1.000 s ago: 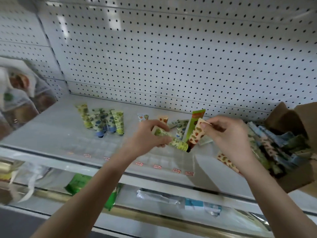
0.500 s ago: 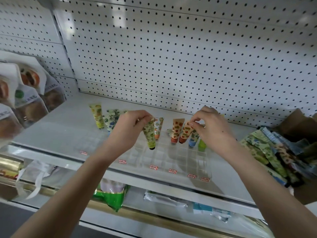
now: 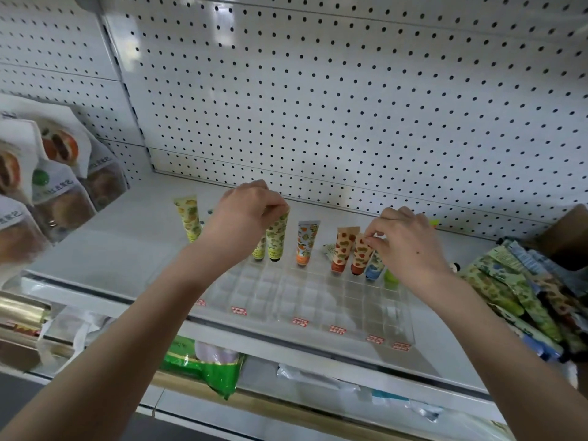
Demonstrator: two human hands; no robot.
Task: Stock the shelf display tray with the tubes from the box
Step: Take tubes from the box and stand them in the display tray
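A clear plastic display tray with a grid of small cells lies on the white shelf. Several patterned tubes stand cap-down along its back rows. My left hand pinches the top of a green-patterned tube, which stands upright in a back cell. My right hand pinches the top of a red-and-orange patterned tube, upright beside another like it. An orange tube stands between my hands. The brown cardboard box at the right edge holds a heap of loose tubes.
A white pegboard wall backs the shelf. Bagged pastries hang at the left. Red price labels line the tray's front edge. The shelf below holds a green packet and other wrapped goods.
Both hands moved back over the tray and lowered their tubes from tilted to upright in the back row. The view has shifted up and left.
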